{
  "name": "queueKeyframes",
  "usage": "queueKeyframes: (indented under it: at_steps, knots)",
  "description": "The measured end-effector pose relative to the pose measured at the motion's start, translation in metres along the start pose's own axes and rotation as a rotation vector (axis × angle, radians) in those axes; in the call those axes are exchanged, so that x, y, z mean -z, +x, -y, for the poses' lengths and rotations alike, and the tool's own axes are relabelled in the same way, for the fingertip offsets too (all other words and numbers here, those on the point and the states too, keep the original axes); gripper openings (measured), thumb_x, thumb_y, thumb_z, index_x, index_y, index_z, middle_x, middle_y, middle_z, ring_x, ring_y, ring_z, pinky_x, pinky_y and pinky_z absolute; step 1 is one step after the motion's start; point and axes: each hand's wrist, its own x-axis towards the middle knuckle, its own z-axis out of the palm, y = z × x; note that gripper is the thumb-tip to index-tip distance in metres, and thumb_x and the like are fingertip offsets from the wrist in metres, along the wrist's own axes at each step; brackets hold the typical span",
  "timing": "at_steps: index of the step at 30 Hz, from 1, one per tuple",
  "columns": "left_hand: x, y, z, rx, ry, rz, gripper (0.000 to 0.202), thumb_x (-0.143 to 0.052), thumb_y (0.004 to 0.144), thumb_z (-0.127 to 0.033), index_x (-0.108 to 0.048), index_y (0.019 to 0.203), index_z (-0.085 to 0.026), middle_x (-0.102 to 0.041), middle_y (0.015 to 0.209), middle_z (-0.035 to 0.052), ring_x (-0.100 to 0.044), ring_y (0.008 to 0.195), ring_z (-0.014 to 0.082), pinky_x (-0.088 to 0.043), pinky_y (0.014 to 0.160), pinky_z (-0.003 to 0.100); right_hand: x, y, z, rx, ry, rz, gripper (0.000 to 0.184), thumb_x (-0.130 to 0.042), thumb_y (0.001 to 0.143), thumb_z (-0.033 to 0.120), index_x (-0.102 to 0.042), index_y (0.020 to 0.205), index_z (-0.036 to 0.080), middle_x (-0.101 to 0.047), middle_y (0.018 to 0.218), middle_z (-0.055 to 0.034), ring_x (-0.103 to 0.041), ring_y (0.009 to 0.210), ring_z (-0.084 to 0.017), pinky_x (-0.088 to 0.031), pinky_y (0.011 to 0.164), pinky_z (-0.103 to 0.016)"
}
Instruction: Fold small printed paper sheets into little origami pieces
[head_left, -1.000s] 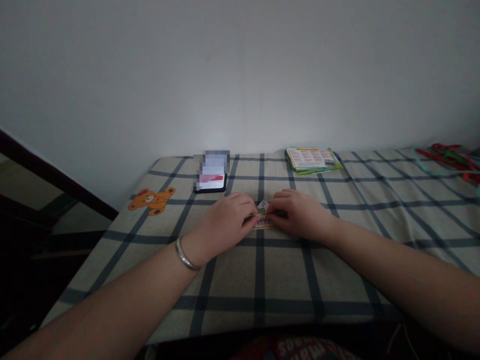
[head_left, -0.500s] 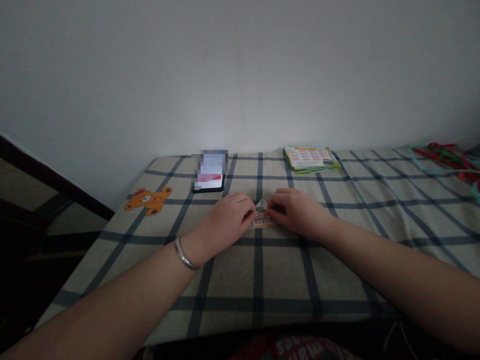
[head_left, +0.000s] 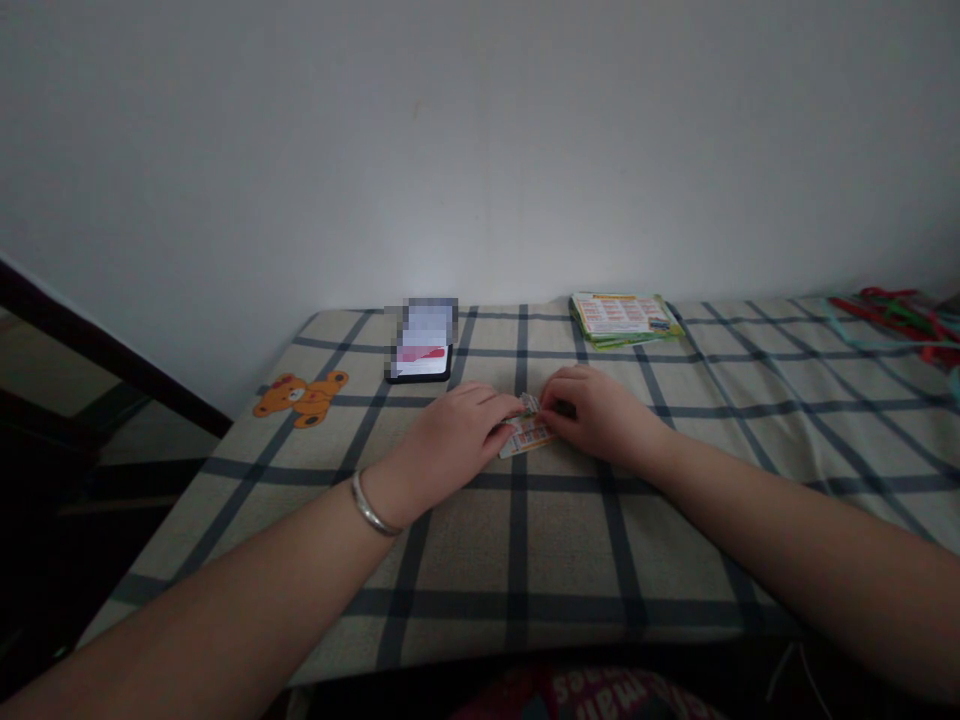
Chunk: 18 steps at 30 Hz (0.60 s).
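Note:
A small folded printed paper (head_left: 526, 432) lies on the checked tablecloth (head_left: 525, 540) in the middle of the table. My left hand (head_left: 450, 440), with a silver bangle at the wrist, presses on the paper's left side with curled fingers. From the right, my right hand (head_left: 596, 420) pinches the paper's upper right part. Both hands hide much of the paper.
A phone (head_left: 421, 345) with a lit screen lies at the back left. A stack of green-edged printed sheets (head_left: 624, 318) sits at the back centre-right. Red and green strips (head_left: 900, 312) lie at the far right. An orange bear (head_left: 301, 396) is printed on the cloth near the left edge.
The fingers of both hands have shifted slightly on the paper, and more of its printed face shows now. The arms have stayed in place.

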Motion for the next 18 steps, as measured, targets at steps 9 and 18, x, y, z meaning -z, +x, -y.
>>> queueKeyframes:
  at_steps: [9,18]
  knots:
    - [0.0019,0.0016,-0.0014,-0.042,0.051,0.043,0.018,-0.056,0.089,-0.015,-0.067,0.103,-0.016,-0.065,0.096,0.0052,-0.057,0.096,0.0195,-0.049,0.087,0.035,-0.0057,0.0023,-0.0053,-0.074,0.084,-0.023,0.01,-0.062,0.081,0.019,-0.062,0.072,0.017,-0.065,0.081,-0.0038,-0.056,0.074,-0.015,-0.042,0.069,-0.028]
    - [0.003,0.0011,-0.0023,-0.048,0.088,0.08,0.016,-0.055,0.091,-0.016,-0.067,0.101,-0.017,-0.061,0.096,0.0054,-0.056,0.094,0.0194,-0.049,0.084,0.034,-0.0071,0.0018,-0.0043,-0.089,0.063,-0.027,0.011,-0.062,0.082,0.02,-0.061,0.072,0.017,-0.062,0.08,-0.0045,-0.055,0.077,-0.016,-0.041,0.07,-0.028]
